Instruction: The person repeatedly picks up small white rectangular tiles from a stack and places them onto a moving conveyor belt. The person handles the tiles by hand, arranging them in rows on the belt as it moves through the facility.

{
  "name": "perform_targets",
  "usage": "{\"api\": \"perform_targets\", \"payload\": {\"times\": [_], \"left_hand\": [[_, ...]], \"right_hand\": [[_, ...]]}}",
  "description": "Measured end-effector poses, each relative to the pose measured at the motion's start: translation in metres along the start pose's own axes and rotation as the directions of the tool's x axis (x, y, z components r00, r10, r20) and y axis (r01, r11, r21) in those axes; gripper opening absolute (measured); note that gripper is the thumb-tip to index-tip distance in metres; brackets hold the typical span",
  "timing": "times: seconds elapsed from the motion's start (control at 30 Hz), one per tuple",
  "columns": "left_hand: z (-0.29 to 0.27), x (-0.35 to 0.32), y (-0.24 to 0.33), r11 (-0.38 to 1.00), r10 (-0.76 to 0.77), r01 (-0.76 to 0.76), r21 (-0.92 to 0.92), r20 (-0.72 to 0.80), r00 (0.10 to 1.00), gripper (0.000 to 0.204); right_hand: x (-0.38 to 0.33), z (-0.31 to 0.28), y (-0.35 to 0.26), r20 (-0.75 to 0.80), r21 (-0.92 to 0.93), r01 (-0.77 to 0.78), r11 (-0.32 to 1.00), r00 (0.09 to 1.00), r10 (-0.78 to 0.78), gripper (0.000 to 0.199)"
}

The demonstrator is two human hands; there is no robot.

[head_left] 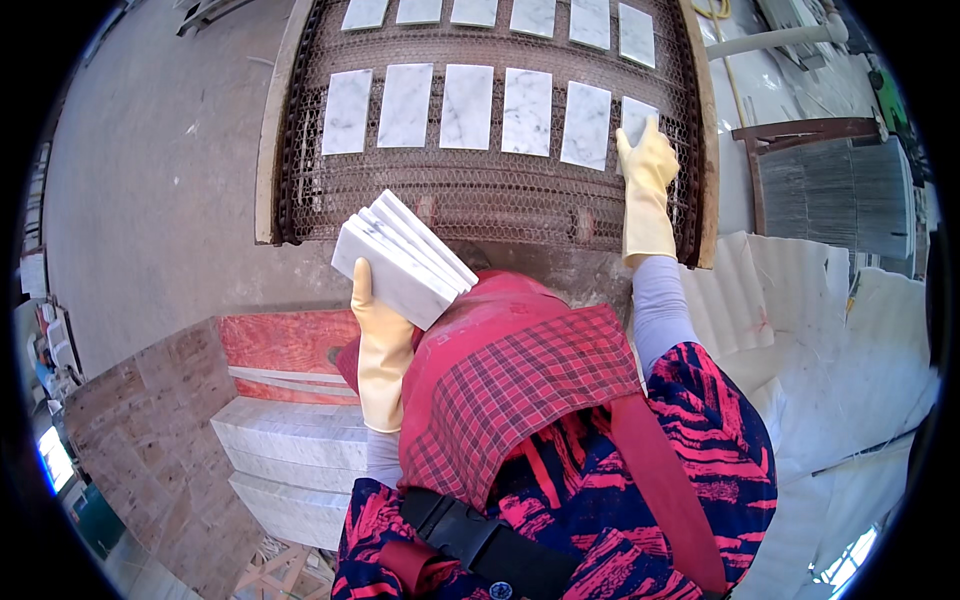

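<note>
My left hand (382,335), in a pale yellow rubber glove, grips a small fanned stack of white marble tiles (392,268) against the front of my red apron (480,335). Its thumb lies on the face of the nearest tile. My right hand (648,165), gloved alike, reaches forward with thumb and forefinger on a grey-veined marble tile (638,112), at the right end of the nearer row. The other fingers and that tile's lower part are hidden. Beside it, more marble tiles (527,112) lie flat and spaced apart on a wire mesh conveyor belt (480,190).
A second row of tiles (532,16) lies farther along the belt. Wooden side rails (706,130) edge the conveyor. Stacked marble slabs (295,455) and a brown patterned panel (150,430) stand at left. White sheeting (850,350) and a rack of grey slabs (835,195) are at right.
</note>
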State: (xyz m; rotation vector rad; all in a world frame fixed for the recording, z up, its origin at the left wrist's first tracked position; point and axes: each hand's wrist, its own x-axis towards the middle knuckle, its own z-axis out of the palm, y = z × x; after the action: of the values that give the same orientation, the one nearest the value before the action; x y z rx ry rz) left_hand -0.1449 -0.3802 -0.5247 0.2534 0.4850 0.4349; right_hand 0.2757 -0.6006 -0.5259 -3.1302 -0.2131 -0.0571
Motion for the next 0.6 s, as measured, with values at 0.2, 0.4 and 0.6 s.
{"api": "perform_targets", "payload": {"times": [0.2,0.4,0.6], "left_hand": [[-0.011,-0.003,0.0,0.963,0.112,-0.103,0.248,-0.02,0.994,0.071],[0.005,-0.007,0.009,1.0,0.019,-0.019,0.008,-0.034,0.999,0.076],[0.011,-0.008,0.014,0.999,-0.016,0.014,-0.034,-0.081,0.997,0.067]], "right_hand": [[0.003,0.009,0.0,-0.057,0.013,0.028,1.0,0.998,-0.027,0.068],[0.006,-0.016,-0.004,0.117,0.041,0.004,0.999,0.993,-0.008,0.076],[-0.073,-0.071,-0.04,0.192,0.598,0.243,0.763,0.881,-0.432,0.07]]}}
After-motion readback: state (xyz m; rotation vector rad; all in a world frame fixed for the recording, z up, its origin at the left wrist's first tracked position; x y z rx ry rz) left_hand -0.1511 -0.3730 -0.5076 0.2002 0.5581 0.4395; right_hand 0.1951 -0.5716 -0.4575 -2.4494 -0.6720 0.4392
